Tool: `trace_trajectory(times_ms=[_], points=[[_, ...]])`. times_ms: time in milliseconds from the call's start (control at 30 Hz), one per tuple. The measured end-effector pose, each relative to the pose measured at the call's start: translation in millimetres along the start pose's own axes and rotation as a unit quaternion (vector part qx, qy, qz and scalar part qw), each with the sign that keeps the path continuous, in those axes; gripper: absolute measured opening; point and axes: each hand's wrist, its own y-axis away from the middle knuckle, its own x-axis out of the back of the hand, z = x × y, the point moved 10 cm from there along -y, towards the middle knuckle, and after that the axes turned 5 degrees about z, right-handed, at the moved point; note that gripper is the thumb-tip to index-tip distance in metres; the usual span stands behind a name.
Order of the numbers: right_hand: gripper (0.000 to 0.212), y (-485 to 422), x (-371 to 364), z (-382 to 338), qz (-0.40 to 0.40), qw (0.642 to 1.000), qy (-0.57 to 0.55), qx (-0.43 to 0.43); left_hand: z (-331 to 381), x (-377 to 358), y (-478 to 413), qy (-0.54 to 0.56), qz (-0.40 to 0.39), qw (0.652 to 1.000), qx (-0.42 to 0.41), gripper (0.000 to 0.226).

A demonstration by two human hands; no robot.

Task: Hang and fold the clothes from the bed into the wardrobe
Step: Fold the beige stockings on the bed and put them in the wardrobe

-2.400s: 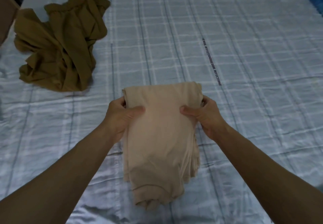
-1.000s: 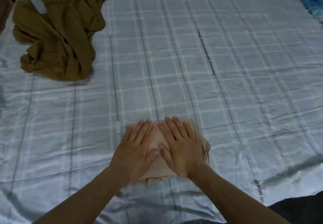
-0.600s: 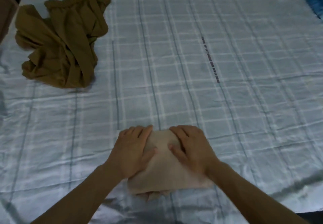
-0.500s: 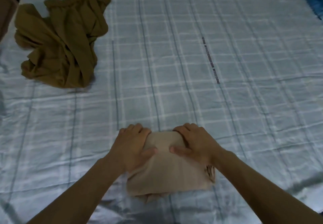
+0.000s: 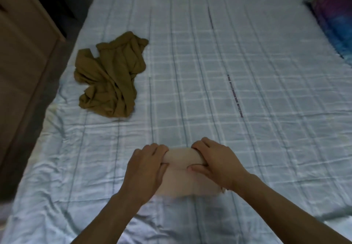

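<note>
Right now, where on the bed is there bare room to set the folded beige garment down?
Bare light-blue checked bedsheet between the crumpled olive-brown garment and the purple-blue pillow, and right of the right hand. Crowded: around that garment.

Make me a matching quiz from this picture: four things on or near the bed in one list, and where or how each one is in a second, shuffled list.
Things:
1. beige garment
2. olive garment
3. purple-blue bedding
4. wooden furniture

Places or states:
A. crumpled, lying alone on the bed
B. at the bed's far right edge
C. standing left of the bed
D. gripped by the left hand and right hand

Pairs: 1-D, 2-A, 3-B, 4-C
</note>
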Motion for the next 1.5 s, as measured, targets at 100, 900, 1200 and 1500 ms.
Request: trace_trajectory(times_ms=[100, 900, 1200, 1500], points=[[0.051, -9, 61, -51, 0.079, 0.995, 0.025, 0.047, 5, 74, 1, -0.027, 0.058, 0.998, -0.002, 0.021], [0.046, 105, 316, -511, 0.212, 0.864, -0.057, 0.452, 87, 532, 293, -0.300, 0.300, 0.879, 0.216, 0.030], [0.043, 89, 294, -613, 0.116, 0.810, -0.117, 0.563, 80, 573, 364, -0.367, 0.320, 0.801, 0.348, 0.024], [0.046, 148, 246, -732, 0.036, 0.716, -0.183, 0.673, 97, 603, 483, -0.428, 0.302, 0.704, 0.479, 0.035]])
